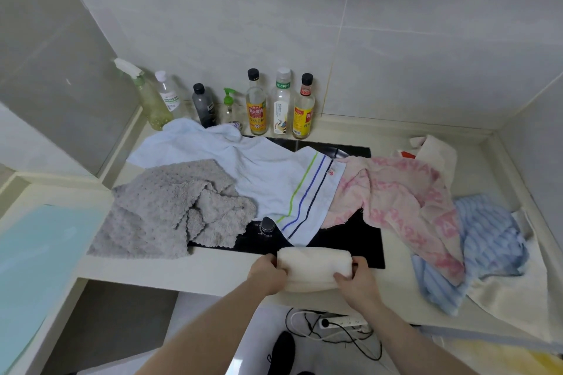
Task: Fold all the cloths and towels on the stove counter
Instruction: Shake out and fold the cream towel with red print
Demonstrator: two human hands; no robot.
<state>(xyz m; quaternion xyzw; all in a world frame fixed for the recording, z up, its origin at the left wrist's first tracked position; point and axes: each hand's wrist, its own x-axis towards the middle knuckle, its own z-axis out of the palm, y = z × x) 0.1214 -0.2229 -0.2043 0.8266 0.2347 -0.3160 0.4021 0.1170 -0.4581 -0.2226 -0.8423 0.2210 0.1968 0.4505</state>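
Seen from above, a pale stone stove counter (213,271) sits in a tiled corner, and cloths lie across it from left to right. Farthest left lies a pale turquoise sheet (39,256), flat and smooth, on a lower ledge. Next comes a grey cloth (164,207) with a bobbly, fleecy pile and scalloped edges, crumpled in loose folds and overlapping the black glass cooktop (344,237). A round dark knob (267,225) shows on the glass beside it. Behind, against the wall, stands a row of bottles: a green spray bottle (150,100), a clear one, a dark grey one, a small pump dispenser and three tall sauce bottles (281,103) with printed labels.

A white towel (243,161) with green, blue and black stripes near one end stretches diagonally across the cooktop. At the front edge of the counter, a cream towel (313,265), thick and soft, is folded into a compact oblong. The left hand (268,274) grips its left end with curled fingers, and the right hand (356,280) grips its right end, thumb on top.

To the right, a worn pink patterned towel (405,201) lies rumpled, draped partly over a blue striped towel (487,240). Beneath that lies a cream cloth (515,292) reaching the front edge, and another cream cloth (435,152) sits near the back wall.
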